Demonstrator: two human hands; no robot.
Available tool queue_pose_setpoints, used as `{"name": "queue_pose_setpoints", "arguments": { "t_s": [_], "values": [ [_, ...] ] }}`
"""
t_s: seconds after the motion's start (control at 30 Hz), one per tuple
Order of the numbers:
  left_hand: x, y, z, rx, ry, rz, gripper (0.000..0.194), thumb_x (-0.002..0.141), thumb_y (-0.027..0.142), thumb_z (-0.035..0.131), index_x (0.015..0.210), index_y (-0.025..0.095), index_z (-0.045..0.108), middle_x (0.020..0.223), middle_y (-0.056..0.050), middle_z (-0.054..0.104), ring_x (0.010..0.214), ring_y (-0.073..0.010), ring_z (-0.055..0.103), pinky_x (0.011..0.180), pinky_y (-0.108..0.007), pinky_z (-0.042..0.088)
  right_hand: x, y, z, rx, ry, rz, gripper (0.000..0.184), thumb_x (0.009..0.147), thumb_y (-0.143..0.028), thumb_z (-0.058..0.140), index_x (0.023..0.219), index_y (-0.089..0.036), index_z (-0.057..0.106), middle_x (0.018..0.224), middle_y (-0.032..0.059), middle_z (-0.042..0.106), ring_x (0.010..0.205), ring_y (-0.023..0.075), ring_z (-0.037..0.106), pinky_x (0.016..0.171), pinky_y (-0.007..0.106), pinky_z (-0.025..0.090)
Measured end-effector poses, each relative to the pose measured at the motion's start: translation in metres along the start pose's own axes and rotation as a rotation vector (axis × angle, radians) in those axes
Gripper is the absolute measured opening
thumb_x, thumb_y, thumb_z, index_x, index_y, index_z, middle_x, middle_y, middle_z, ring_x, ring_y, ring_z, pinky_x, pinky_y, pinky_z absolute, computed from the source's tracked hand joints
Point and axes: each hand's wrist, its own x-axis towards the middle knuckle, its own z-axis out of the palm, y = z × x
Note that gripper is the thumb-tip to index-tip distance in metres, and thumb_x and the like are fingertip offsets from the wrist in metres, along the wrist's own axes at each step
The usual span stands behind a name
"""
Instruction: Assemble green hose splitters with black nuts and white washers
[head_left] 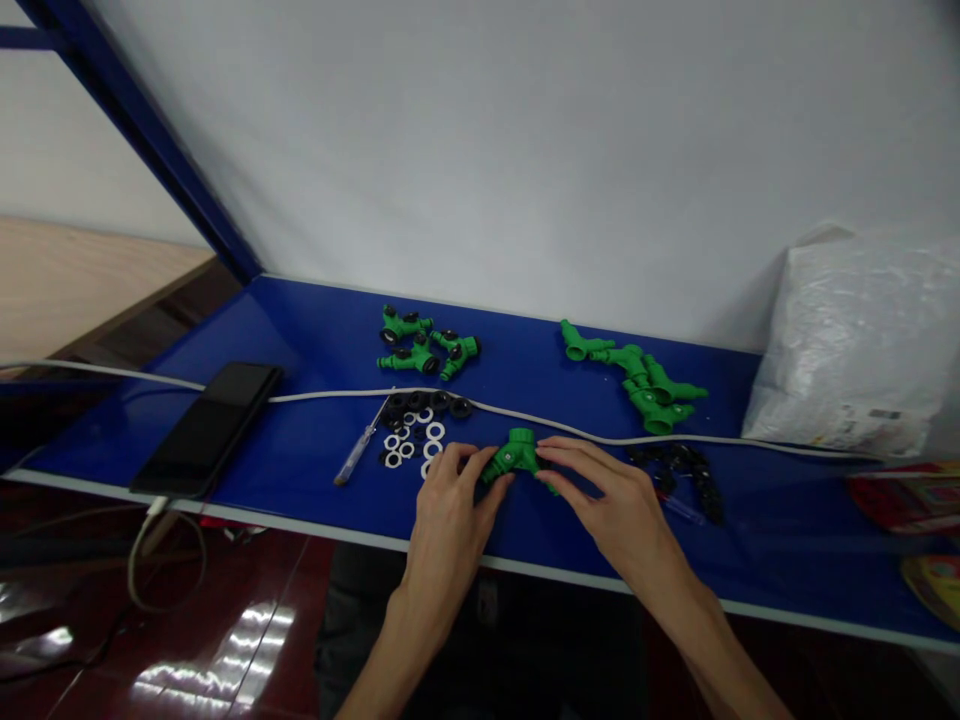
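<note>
A green Y-shaped hose splitter (517, 451) is held over the front of the blue shelf, its wide round collar toward the wall. My left hand (452, 492) pinches its left branch between thumb and fingers. With thumb and fingertips, my right hand (606, 490) grips the right branch, where a small dark part shows partly under the fingers. White ring washers (433, 432) and black round caps (441, 401) lie just beyond my left hand. Beside them is a screwdriver (355, 458) with a clear handle. Small black parts (686, 470) are piled beyond my right hand.
Green splitters with black fittings (415, 354) lie at the back left; several bare green ones (651, 383) lie back right. A white cable (537, 419) crosses the blue shelf (322, 345). A phone (212, 425) sits left, a plastic-wrapped package (847, 340) right, against the wall.
</note>
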Motion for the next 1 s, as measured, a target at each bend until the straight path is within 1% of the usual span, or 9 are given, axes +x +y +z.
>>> {"name": "queue_pose_setpoints", "arguments": {
  "t_s": [0.13, 0.33, 0.5, 0.67, 0.73, 0.83, 0.9, 1.0],
  "values": [
    [0.000, 0.001, -0.001, -0.005, -0.004, 0.001, 0.025, 0.090, 0.025, 0.075, 0.115, 0.024, 0.071, 0.101, -0.004, 0.067, 0.090, -0.0207, 0.067, 0.082, -0.033, 0.059, 0.005, -0.001, -0.003, -0.067, -0.060, -0.068, 0.019, 0.096, -0.016, 0.064, 0.104, -0.022, 0.079, 0.110, 0.0074, 0.080, 0.099, 0.0235, 0.078, 0.094, 0.036, 0.063],
    [-0.001, 0.001, -0.003, -0.009, -0.030, -0.004, 0.024, 0.092, 0.027, 0.073, 0.116, 0.023, 0.070, 0.104, -0.005, 0.067, 0.094, -0.0214, 0.067, 0.085, -0.035, 0.058, 0.010, -0.002, -0.006, -0.082, -0.120, -0.083, 0.023, 0.098, -0.019, 0.060, 0.104, -0.027, 0.080, 0.108, 0.0035, 0.080, 0.097, 0.0234, 0.078, 0.092, 0.039, 0.064],
    [-0.001, 0.001, -0.004, -0.033, -0.056, 0.000, 0.026, 0.091, 0.029, 0.074, 0.117, 0.025, 0.070, 0.104, -0.004, 0.067, 0.095, -0.0212, 0.066, 0.085, -0.035, 0.057, 0.004, 0.000, -0.004, -0.113, -0.077, -0.040, 0.013, 0.097, -0.027, 0.065, 0.099, -0.025, 0.078, 0.099, 0.0055, 0.079, 0.089, 0.0237, 0.077, 0.085, 0.037, 0.064],
    [-0.001, 0.002, -0.005, -0.065, -0.065, -0.002, 0.025, 0.092, 0.031, 0.074, 0.115, 0.024, 0.070, 0.105, -0.004, 0.067, 0.094, -0.0208, 0.067, 0.085, -0.034, 0.056, -0.003, -0.003, -0.001, -0.110, -0.023, -0.060, 0.014, 0.099, -0.024, 0.064, 0.102, -0.023, 0.077, 0.102, 0.0065, 0.080, 0.090, 0.0227, 0.077, 0.085, 0.035, 0.064],
    [0.000, 0.001, -0.006, -0.075, -0.073, -0.004, 0.030, 0.092, 0.032, 0.073, 0.120, 0.024, 0.068, 0.107, -0.004, 0.068, 0.097, -0.0212, 0.067, 0.088, -0.035, 0.056, -0.005, -0.004, 0.000, -0.097, -0.006, -0.038, 0.013, 0.097, -0.023, 0.067, 0.104, -0.024, 0.077, 0.103, 0.0060, 0.080, 0.092, 0.0231, 0.077, 0.087, 0.037, 0.063],
    [0.000, 0.001, -0.008, -0.085, -0.097, -0.007, 0.044, 0.090, 0.033, 0.075, 0.132, 0.025, 0.062, 0.107, -0.004, 0.069, 0.098, -0.0220, 0.068, 0.087, -0.035, 0.057, -0.012, -0.006, 0.006, -0.086, 0.028, 0.023, 0.016, 0.095, -0.026, 0.070, 0.110, -0.026, 0.076, 0.111, 0.0062, 0.078, 0.099, 0.0238, 0.076, 0.093, 0.039, 0.062],
    [0.000, 0.001, -0.009, -0.091, -0.101, -0.009, 0.047, 0.090, 0.033, 0.076, 0.134, 0.026, 0.061, 0.105, -0.003, 0.069, 0.096, -0.0218, 0.069, 0.084, -0.035, 0.058, -0.020, -0.006, 0.011, -0.074, 0.047, 0.077, 0.025, 0.095, -0.029, 0.070, 0.120, -0.027, 0.073, 0.119, 0.0071, 0.076, 0.104, 0.0243, 0.075, 0.097, 0.040, 0.060],
    [0.000, 0.001, -0.010, -0.106, -0.099, -0.008, 0.041, 0.091, 0.033, 0.074, 0.130, 0.026, 0.063, 0.106, -0.003, 0.070, 0.094, -0.0211, 0.070, 0.084, -0.034, 0.059, -0.030, -0.005, 0.017, -0.058, 0.124, 0.212, 0.046, 0.093, -0.036, 0.073, 0.136, -0.026, 0.062, 0.123, 0.0094, 0.074, 0.103, 0.0254, 0.074, 0.097, 0.044, 0.060]
  ]
}}
